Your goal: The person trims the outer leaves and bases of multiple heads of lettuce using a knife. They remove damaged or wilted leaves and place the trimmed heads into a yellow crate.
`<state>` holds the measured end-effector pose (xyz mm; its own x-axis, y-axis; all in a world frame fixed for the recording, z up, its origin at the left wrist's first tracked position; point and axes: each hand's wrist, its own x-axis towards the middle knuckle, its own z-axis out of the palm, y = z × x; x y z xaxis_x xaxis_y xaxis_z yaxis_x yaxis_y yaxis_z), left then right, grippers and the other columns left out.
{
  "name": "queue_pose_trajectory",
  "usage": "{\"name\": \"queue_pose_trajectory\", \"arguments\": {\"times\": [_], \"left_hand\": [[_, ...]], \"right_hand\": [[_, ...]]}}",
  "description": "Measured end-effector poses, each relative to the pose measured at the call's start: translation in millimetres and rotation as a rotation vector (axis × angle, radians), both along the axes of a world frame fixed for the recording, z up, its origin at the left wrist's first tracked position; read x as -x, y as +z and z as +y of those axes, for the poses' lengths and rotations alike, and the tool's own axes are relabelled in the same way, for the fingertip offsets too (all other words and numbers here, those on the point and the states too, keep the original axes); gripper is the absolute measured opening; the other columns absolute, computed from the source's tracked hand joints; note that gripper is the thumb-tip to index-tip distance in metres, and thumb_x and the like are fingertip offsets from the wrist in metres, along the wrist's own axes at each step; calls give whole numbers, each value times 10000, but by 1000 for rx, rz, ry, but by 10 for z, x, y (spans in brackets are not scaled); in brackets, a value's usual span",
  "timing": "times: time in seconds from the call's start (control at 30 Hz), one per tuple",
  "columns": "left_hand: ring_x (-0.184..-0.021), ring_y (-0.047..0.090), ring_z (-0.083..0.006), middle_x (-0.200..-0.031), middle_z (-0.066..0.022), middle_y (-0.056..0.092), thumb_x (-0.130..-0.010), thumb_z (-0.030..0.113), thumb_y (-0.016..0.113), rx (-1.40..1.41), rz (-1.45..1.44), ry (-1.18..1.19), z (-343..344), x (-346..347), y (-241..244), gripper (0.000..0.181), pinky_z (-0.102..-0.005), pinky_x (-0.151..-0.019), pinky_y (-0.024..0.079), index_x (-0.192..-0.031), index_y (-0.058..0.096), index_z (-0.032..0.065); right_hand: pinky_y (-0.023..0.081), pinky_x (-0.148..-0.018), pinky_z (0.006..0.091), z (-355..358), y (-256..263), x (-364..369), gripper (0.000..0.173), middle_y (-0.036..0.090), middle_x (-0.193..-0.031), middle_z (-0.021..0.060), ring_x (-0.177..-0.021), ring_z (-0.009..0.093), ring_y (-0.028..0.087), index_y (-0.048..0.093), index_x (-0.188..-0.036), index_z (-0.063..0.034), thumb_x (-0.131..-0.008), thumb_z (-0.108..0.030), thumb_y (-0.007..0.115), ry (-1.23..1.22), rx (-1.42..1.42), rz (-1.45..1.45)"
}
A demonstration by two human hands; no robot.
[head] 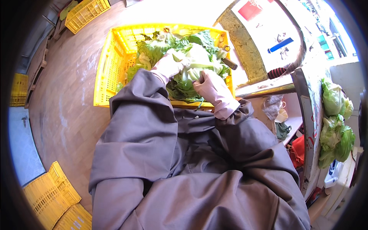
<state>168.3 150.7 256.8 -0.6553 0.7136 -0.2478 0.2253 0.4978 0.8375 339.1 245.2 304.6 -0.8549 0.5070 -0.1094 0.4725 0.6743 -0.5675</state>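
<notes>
A yellow plastic crate (103, 69) stands in front of me, holding leafy green lettuce (155, 50). Over it, my left hand (170, 65), in a pale glove, has its fingers on a lettuce head (198, 56) with light green outer leaves. My right hand (211, 86), gloved too, is at the near side of the same head with curled fingers, pinching the base of its leaves. Cut stem ends show among the leaves. Beside the right side of the head, a brown handle (229, 63) sticks out over the crate's rim; what it belongs to is hidden.
To the right is a table (309, 115) with a curved yellowish strip (247, 46), a blue object (280, 45) and a dark hoop handle (277, 73). Lettuce heads (335, 123) lie further right. More yellow crates (86, 14) stand at upper left and lower left (51, 198).
</notes>
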Motion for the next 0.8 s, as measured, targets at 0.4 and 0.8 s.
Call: {"name": "queue_pose_trajectory", "arguments": {"times": [0.4,0.8], "left_hand": [[-1245,494,-373,-1323,-257,521,-823,553,663,16,258,-238,-60,68,-41,868,-385,-1037,392,-1468,323,83],[-1233,492,-319,-1342,-204,491,-757,276,782,-12,357,-313,-32,51,34,713,-350,-1043,394,-1338,481,-8]], "right_hand": [[468,-704,413,217,-321,-320,237,596,-828,192,-786,353,584,560,-819,-2,-822,-212,668,-163,184,102],[473,-686,353,343,-629,-319,223,629,-815,141,-732,264,595,600,-941,-27,-876,-238,631,-263,88,186]]}}
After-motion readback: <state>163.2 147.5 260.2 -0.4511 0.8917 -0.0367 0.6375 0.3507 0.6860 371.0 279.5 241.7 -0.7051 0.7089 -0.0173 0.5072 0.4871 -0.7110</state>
